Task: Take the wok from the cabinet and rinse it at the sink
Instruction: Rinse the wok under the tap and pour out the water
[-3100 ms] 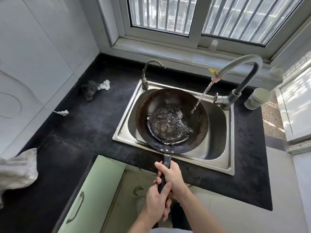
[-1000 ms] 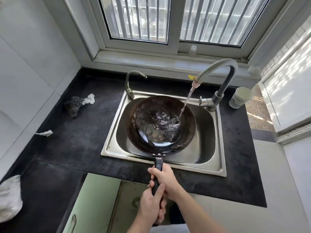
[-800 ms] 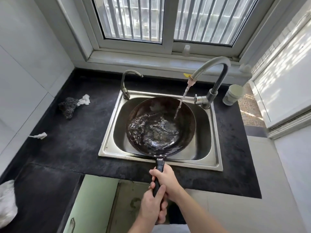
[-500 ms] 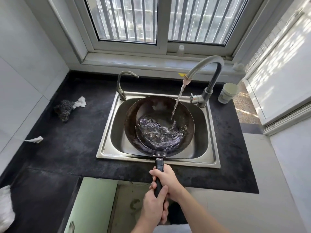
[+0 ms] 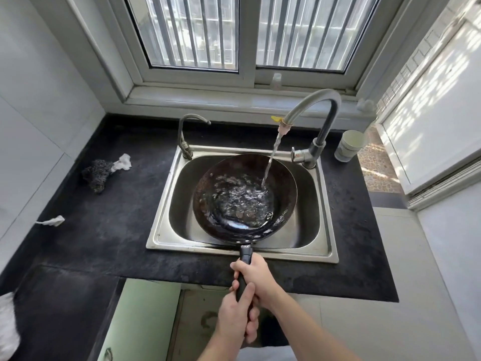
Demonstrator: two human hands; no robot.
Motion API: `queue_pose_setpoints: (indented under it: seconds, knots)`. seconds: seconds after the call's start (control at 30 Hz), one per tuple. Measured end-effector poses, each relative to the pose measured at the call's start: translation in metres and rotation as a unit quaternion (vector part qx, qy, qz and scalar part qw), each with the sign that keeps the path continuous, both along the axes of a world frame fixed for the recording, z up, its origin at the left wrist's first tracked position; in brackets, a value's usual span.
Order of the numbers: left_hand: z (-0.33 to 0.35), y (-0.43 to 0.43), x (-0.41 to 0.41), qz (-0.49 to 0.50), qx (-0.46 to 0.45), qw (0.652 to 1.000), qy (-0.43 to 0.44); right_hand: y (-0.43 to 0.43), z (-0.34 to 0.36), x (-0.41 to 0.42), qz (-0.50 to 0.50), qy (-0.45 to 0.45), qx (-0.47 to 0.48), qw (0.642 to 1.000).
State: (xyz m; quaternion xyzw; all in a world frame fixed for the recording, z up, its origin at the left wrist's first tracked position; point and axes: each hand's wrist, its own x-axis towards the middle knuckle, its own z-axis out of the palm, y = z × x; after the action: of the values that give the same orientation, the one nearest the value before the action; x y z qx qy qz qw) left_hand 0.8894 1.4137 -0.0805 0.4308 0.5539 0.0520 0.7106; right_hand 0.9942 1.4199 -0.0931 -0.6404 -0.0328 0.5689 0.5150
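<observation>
Cloth (image 5: 7, 325): pale, cut off by the lower left edge of the frame, lying on the black bench (image 5: 104, 230).
Paper scrap (image 5: 52, 220): small and white, at the left of the bench, near the wall.
Scrubber (image 5: 96, 174): dark wire ball at centre left, with a white scrap (image 5: 122, 162) touching its right side.
Cabinet door (image 5: 138, 321): pale green, standing open below the bench at the lower left of centre.
Small tap (image 5: 186, 136): thin curved spout at the sink's upper left corner.
Sink (image 5: 166, 230): steel basin set into the bench at mid-frame.
Left hand (image 5: 235, 316): closed around the lower end of the wok's black handle (image 5: 246, 256), bottom centre.
Wok (image 5: 244, 198): dark and round, held inside the sink basin, with churning water pooled in its bowl.
Right hand (image 5: 256, 276): closed around the handle just above the left hand, nearer the wok.
Water stream (image 5: 270, 160): falling slantwise into the right side of the wok.
Large tap (image 5: 315, 113): grey gooseneck at the sink's upper right, running.
Cup (image 5: 348, 145): pale, on the bench just right of the large tap.
</observation>
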Motion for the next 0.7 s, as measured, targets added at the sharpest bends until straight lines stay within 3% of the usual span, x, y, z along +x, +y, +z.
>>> queue_pose_setpoints:
  seconds: [0.27,0.7]
  knots:
    - [-0.011,-0.010,0.006,-0.008,-0.052,0.998,-0.038,-0.015,-0.002,0.010,-0.013,-0.038,-0.023,0.999]
    - [-0.001,-0.008,0.001,-0.059,0.049,0.997,-0.014,-0.013,-0.003,0.007,0.008,0.020,0.048,0.999]
